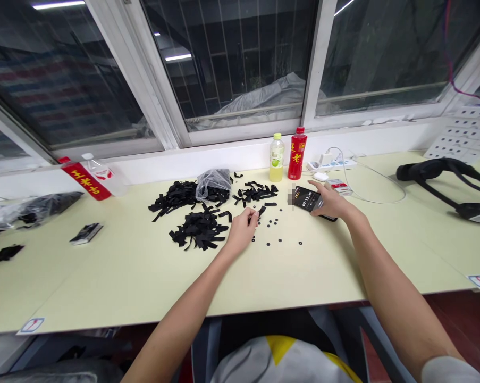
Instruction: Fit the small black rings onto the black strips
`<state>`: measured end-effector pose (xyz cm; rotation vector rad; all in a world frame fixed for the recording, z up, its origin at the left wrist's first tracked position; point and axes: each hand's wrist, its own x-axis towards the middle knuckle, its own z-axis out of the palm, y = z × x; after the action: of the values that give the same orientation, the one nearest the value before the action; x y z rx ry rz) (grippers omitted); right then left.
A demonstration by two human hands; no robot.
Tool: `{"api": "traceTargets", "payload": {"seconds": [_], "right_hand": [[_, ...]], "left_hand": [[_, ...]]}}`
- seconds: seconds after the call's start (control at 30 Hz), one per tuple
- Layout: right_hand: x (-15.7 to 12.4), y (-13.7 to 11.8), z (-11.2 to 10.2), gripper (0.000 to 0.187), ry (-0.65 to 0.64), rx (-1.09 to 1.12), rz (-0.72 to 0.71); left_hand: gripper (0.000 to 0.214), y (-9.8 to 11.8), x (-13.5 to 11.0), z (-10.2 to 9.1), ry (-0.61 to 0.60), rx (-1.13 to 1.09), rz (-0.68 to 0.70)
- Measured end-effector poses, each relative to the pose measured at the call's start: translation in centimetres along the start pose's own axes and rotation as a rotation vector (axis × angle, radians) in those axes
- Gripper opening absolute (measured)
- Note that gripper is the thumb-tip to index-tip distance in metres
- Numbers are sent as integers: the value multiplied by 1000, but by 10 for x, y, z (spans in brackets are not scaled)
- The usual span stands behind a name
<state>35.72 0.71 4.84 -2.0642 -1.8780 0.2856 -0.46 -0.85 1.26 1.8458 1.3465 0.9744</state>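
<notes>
In front of the red plastic drink bottle (297, 153), the left hand (243, 230) pinches a short black fabric strip (261, 210) beside scattered small black rings (277, 223) on the pale desk (124, 266). The right hand (330, 203) rests open on a black phone (308, 199) below the bottle. Left of the bottle, heaps of black strips (200, 229) lie loose. By the look of it, most of them are not yet handled.

Small workshop: strip-strewn bench (144, 276) beneath windows (232, 58).
</notes>
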Motion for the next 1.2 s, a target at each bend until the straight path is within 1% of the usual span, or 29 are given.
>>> {"api": "traceTargets", "payload": {"seconds": [0.07, 0.1, 0.13, 0.2, 0.23, 0.27, 0.3, 0.4, 0.47, 0.5, 0.6, 0.7, 0.8, 0.87, 0.93, 1.1, 1.2], "right_hand": [[-2, 0, -3, 140, -61, 113, 48], [-2, 1, -5, 139, -100, 181, 93], [-3, 3, -7, 133, -120, 245, 145], [-4, 11, -11, 116, -142, 361, 255], [-5, 16, -14, 109, -157, 416, 293], [-6, 22, -16, 105, -167, 473, 315], [-6, 29, -18, 108, -203, 526, 297], [-7, 45, -22, 126, -325, 611, 214], [-7, 51, -24, 131, -357, 609, 191], [-7, 52, -24, 130, -359, 596, 187], [-8, 49, -26, 115, -325, 561, 201], [-10, 44, -28, 93, -281, 566, 295], [-10, 41, -31, 72, -277, 514, 389], [-8, 42, -31, 67, -284, 474, 409], [-6, 43, -30, 70, -286, 460, 411], [-8, 42, -30, 96, -326, 441, 422], [-10, 39, -31, 102, -373, 454, 450]], "left_hand": [[28, 1, 0, 0, -8, 15, 0], [28, 1, -1, 0, -11, 20, 1], [28, 1, -1, 0, -13, 23, 1], [28, 1, -1, 0, -17, 26, 2], [28, 1, 0, 0, -20, 28, 2], [28, 0, 0, 0, -23, 29, 1], [29, 0, 0, 0, -26, 29, -1], [28, -3, 1, 0, -27, 28, -10], [27, -5, 2, 0, -21, 29, -7], [27, -6, 2, 0, -16, 30, -3], [27, -8, 2, 0, -9, 36, 6], [28, -9, 2, -1, -14, 42, 7], [29, -9, 1, -1, -17, 46, 10], [29, -8, 1, -1, -20, 45, 11], [29, -7, 0, -1, -27, 46, 5], [29, -3, -1, -2, -29, 56, -8], [29, -2, -2, -4, -26, 51, -13]]}}
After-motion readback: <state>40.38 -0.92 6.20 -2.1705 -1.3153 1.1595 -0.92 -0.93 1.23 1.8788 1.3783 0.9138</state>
